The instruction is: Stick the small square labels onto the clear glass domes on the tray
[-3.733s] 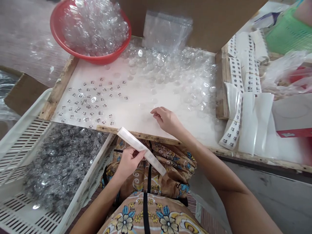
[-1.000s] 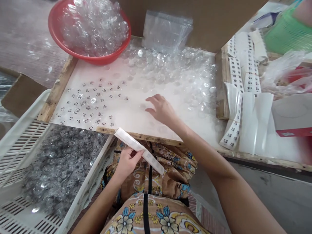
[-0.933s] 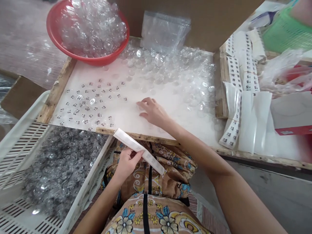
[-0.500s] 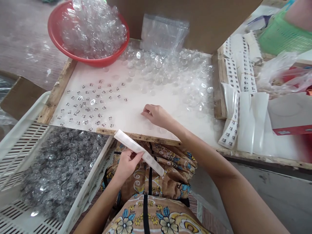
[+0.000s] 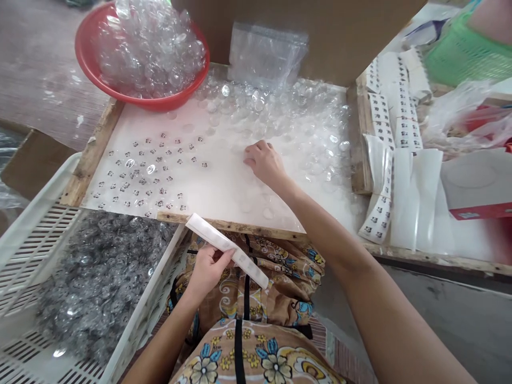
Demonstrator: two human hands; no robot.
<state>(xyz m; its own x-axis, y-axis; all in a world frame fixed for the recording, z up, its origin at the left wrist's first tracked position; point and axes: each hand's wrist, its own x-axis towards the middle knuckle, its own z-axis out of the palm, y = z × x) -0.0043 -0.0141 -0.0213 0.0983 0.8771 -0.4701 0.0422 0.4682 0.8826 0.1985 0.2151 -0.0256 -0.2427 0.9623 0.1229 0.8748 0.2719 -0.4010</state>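
Note:
Below the board's front edge, my left hand (image 5: 210,272) pinches a folded white strip of stickers (image 5: 228,248) between thumb and fingers; faint dark prints show through its lower end. My right hand (image 5: 266,162) is over the white board (image 5: 224,192), fingers curled down beside scattered clear plastic discs (image 5: 272,114). Whatever lies under its fingertips is hidden. On the board's left part lie many clear discs with small black panda-like prints (image 5: 160,160), spread apart in loose rows.
A red basin (image 5: 86,64) heaped with clear discs stands at the back left. At lower left, a white slotted crate (image 5: 44,229) holds a pile of printed discs (image 5: 108,272). Sticker strips (image 5: 378,213) and a grey-and-red box (image 5: 476,181) lie right. Wooden strips (image 5: 96,144) edge the board.
My right hand has moved away from me and slightly right across the board, toward the clear discs. My left hand keeps its hold on the strip, almost still.

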